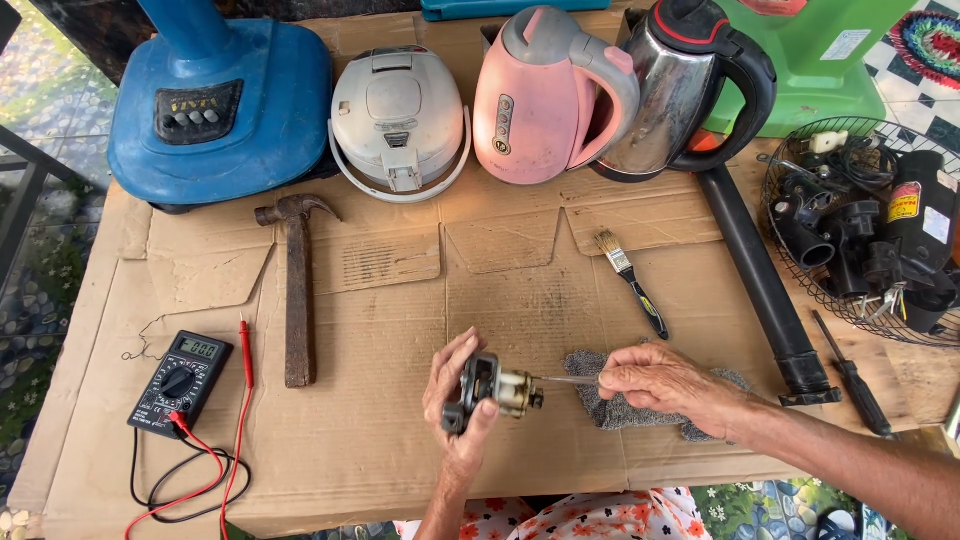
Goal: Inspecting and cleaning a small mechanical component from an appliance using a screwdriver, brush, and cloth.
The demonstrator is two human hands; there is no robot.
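Cardboard sheet (400, 430) spread flat over the counter, probably to catch grit and keep small parts from rolling off. Left hand (455, 400) wrapped round a small motor assembly (490, 388), fingers clenched on the dark housing with the brassy end turned toward the right hand (665, 385), held just above the cardboard near the front edge, roughly centre. Right hand pinching a thin metal tool (568, 380), looks like a fine blade or pick, tip laid against the brassy end; can't tell exactly what kind of tool. Held sideways like that so the shaft end faces the tool, seems like. Grey rag (600, 405) lying right under the right wrist, handy for wiping. Small paintbrush (630, 282) a bit further back, bristles pointing away. Claw hammer (296, 290) lying lengthwise to the left, well apart from the hands. Multimeter (180, 382) at far left with red and black leads (215, 470) looping toward the front edge. Along the back: blue fan base (220, 100), white rice cooker (398, 120), pink kettle (545, 95), steel kettle (690, 90). Black tube (765, 285) running diagonally on the right, a screwdriver (852, 375) beside it, and a wire fan guard (870, 230) used as a basket for dark parts. Nothing crowding the hands; rag and tube closest.
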